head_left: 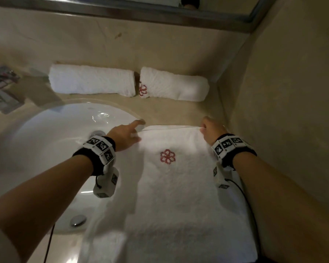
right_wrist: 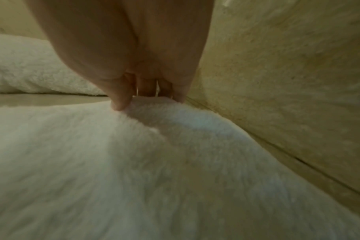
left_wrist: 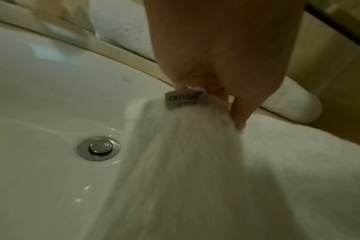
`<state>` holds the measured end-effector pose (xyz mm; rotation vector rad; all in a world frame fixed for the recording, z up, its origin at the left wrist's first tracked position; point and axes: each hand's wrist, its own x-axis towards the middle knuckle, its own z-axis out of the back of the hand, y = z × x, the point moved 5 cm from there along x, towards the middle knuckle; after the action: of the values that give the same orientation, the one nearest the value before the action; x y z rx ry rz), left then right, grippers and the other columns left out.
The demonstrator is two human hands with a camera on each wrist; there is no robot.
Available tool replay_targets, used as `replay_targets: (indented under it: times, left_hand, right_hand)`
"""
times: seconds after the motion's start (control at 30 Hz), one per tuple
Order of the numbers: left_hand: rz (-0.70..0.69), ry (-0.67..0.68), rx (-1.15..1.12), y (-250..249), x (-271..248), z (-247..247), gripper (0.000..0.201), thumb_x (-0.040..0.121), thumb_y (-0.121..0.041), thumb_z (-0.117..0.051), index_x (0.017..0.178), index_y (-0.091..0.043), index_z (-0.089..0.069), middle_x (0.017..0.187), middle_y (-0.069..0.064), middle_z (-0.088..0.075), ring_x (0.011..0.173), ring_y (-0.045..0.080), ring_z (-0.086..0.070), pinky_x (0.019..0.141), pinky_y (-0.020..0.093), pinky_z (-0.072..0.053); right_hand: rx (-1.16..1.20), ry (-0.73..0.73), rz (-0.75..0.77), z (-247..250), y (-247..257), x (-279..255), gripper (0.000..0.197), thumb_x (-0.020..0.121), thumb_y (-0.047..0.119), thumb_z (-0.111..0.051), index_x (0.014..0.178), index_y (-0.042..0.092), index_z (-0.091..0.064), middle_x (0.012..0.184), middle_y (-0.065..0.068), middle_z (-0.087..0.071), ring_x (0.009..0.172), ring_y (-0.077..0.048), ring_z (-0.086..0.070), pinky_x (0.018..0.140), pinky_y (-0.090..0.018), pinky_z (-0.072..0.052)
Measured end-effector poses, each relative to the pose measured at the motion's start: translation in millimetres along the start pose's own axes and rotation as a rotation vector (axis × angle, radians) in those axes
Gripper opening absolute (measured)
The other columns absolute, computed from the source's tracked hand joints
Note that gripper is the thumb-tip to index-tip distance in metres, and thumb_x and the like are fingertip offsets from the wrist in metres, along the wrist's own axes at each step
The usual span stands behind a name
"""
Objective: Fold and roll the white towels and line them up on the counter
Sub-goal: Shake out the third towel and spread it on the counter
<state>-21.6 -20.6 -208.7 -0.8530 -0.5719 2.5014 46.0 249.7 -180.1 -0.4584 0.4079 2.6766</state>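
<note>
A white towel (head_left: 179,186) with a red flower emblem lies spread flat on the counter, its left side hanging over the sink. My left hand (head_left: 129,132) pinches the towel's far left corner (left_wrist: 195,116), where a small label shows. My right hand (head_left: 207,128) pinches the far right corner (right_wrist: 152,105) beside the wall. Two rolled white towels sit end to end at the back of the counter: a plain one (head_left: 91,81) on the left and one with a red emblem (head_left: 175,84) on the right.
A white sink (head_left: 46,152) with a metal drain (left_wrist: 98,148) fills the left. A beige wall (head_left: 292,92) rises close on the right. A mirror frame (head_left: 141,14) runs along the back. Dark blurred items (head_left: 2,80) lie at far left.
</note>
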Motion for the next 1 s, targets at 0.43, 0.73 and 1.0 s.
replay_targets:
  times: [0.43, 0.73, 1.0]
  left_hand:
    - [0.022, 0.009, -0.161, 48, 0, -8, 0.025, 0.090, -0.042, -0.052, 0.086, -0.019, -0.061, 0.061, -0.005, -0.050, 0.069, 0.021, -0.051, 0.070, 0.029, -0.037]
    - [0.079, -0.102, -0.469, 53, 19, -14, 0.037, 0.099, -0.023, -0.040, 0.083, 0.007, -0.056, 0.076, 0.011, -0.049, 0.071, 0.019, -0.045, 0.061, 0.017, -0.035]
    - [0.117, -0.099, -0.625, 47, 35, -36, 0.028, 0.072, -0.027, -0.058, 0.095, -0.013, -0.051, 0.091, 0.004, -0.055, 0.089, 0.025, -0.052, 0.080, 0.028, -0.041]
  right_hand:
    - [0.033, 0.032, -0.032, 6, -14, -8, 0.019, 0.099, 0.014, -0.039, 0.113, 0.004, -0.048, 0.107, -0.018, -0.055, 0.087, -0.026, -0.051, 0.073, -0.027, -0.032]
    - [-0.079, 0.001, -0.023, 10, -9, 11, 0.025, 0.101, 0.018, -0.033, 0.118, 0.003, -0.044, 0.110, -0.021, -0.057, 0.097, -0.032, -0.057, 0.072, -0.028, -0.031]
    - [-0.081, 0.007, -0.052, 1, -19, 15, 0.026, 0.098, 0.023, -0.041, 0.116, 0.006, -0.049, 0.118, -0.018, -0.056, 0.098, -0.030, -0.052, 0.077, -0.031, -0.039]
